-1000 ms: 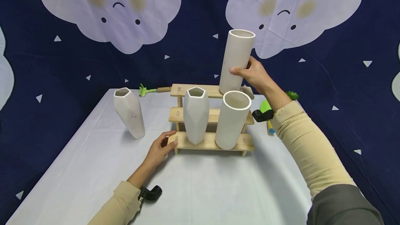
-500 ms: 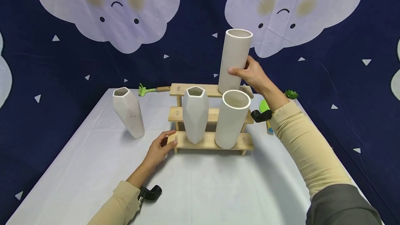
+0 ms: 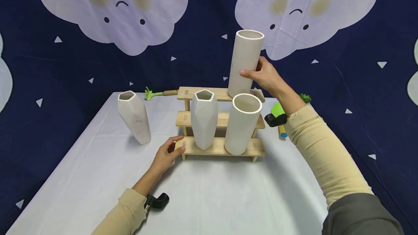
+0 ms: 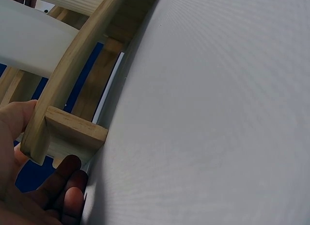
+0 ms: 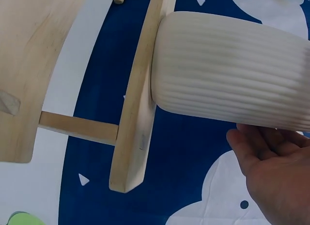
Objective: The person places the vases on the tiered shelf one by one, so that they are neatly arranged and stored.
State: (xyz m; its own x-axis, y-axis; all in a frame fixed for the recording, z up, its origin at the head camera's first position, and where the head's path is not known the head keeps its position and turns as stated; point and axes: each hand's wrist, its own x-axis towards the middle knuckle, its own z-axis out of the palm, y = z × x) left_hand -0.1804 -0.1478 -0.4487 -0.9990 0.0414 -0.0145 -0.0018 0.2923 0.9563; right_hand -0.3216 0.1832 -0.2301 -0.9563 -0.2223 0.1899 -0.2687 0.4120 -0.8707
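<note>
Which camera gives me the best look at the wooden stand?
The head view: it frames the wooden stand with all three tiers. The left wrist view shows one end, close up and cropped; the right wrist, parts of two tiers.

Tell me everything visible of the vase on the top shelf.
The vase is a tall white cylinder, seemingly ceramic, with fine lengthwise ribs, a round open mouth and a rounded lower edge. It stands upright on the wooden top shelf, right of centre, the right hand gripping its side.
</note>
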